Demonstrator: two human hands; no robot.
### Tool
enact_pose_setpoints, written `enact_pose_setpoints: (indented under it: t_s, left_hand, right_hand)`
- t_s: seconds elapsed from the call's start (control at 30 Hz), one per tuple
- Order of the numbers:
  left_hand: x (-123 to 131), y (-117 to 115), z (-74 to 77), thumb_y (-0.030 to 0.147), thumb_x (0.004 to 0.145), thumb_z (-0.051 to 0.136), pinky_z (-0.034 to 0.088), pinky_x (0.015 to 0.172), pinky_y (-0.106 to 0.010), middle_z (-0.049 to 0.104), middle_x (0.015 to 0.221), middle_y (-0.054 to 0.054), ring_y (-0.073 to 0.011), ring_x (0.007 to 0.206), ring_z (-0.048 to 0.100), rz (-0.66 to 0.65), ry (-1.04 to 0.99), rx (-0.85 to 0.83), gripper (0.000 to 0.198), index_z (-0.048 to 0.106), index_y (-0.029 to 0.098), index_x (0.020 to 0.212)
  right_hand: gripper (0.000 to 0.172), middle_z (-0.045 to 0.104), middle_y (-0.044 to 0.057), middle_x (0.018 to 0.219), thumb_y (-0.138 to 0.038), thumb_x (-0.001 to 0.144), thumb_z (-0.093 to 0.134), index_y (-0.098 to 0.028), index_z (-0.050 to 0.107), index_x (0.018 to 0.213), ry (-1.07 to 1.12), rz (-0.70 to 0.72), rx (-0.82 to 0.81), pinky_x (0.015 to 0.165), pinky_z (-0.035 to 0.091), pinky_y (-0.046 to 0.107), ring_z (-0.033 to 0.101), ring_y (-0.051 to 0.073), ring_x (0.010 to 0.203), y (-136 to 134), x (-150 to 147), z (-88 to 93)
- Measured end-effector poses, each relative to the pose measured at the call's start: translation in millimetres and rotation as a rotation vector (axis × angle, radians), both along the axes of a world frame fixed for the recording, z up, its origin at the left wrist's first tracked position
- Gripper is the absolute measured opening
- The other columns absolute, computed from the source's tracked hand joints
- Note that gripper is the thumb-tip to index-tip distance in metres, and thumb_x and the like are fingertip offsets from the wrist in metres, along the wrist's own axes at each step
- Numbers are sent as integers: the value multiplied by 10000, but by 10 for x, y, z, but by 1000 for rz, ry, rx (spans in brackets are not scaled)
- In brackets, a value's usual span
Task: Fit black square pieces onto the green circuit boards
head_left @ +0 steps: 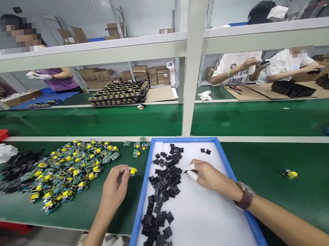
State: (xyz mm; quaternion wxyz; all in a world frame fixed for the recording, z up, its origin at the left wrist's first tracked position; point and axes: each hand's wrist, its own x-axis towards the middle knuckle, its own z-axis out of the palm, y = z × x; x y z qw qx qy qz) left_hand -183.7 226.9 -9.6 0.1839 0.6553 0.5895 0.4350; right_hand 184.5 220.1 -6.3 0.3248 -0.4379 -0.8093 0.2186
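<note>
My left hand [114, 187] pinches a small circuit board with a yellow part [132, 171], held just left of the blue-rimmed tray [143, 203]. Over the tray's white floor, my right hand [208, 176] has white coverings on its fingertips and is closed in a pinch. A tiny dark edge shows at those fingertips, apparently one of the small black pieces, though mostly hidden. Many such black pieces [166, 181] lie along the tray's left side. Two more black pieces [205, 151] rest near its far right corner.
A heap of yellow-and-green circuit boards [69, 168] lies left, beside a dark pile of black pieces [18, 169]. One lone board [289, 173] sits right of the tray. A pale post [188, 58] rises behind. Co-workers [56, 77] work across the green bench.
</note>
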Motion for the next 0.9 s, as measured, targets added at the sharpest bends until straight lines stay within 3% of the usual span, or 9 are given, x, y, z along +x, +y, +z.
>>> enact_pose_setpoints:
  t_s: [0.13,0.23,0.33,0.4,0.5,0.67,0.83,0.9]
  left_hand:
    - [270,-504,166,477,977,549,650,748,-404,755,989,-80,-250,817,777,-2,-303,-140,408,633,179,1243]
    - [658,-863,340,431,840,774,638,817,-359,761,967,-70,-237,829,774,-27,-849,-363,409,725,172,1153]
    - [1073,-1185,464,317,754,880,606,735,-231,749,981,-61,-159,783,728,-105,-1145,-481,419,765,172,1130]
    - [1304,-1370,472,244,727,907,564,645,-168,745,995,-64,-110,729,685,-156,-1265,-562,434,773,176,1134]
    - [1549,-1584,375,319,797,858,555,609,-192,768,1004,-104,-130,720,687,-232,-1412,-690,422,759,213,1194]
    - [1734,-1761,189,329,799,852,570,736,-242,772,989,-105,-157,800,691,-343,-1436,-675,373,776,228,1150]
    - [1781,-1850,203,291,771,871,559,779,-263,721,866,-68,-167,806,655,-434,-1225,-601,452,748,238,1202]
    - [1781,-1886,211,334,797,846,571,809,-305,724,1023,-99,-204,888,665,-420,-1168,-583,418,750,247,1195]
  right_hand:
    - [203,682,27,857,-138,958,570,-225,730,1046,95,18,-66,723,545,302,653,181,754,-331,177,124]
    - [138,698,29,886,-177,954,613,-247,720,1007,236,-34,-157,733,525,301,640,183,780,-659,224,224]
    - [112,699,35,913,-175,952,635,-254,711,975,410,-33,-194,741,517,303,655,187,815,-1013,148,310]
    - [141,692,40,931,-155,960,629,-261,714,999,526,0,-193,750,519,310,666,191,842,-1225,59,339]
    - [218,683,43,939,-108,953,630,-277,717,1060,640,3,-166,748,519,318,663,192,845,-1470,-50,346]
    - [269,674,42,939,-76,933,632,-280,715,1086,719,-38,-152,749,527,330,654,197,836,-1667,-78,366]
    - [240,691,35,920,-73,920,630,-255,710,1055,735,-74,-173,742,532,309,657,185,818,-1716,-60,379]
    - [236,695,28,906,-68,908,638,-244,708,1049,730,-90,-180,734,528,293,653,174,803,-1733,-62,365]
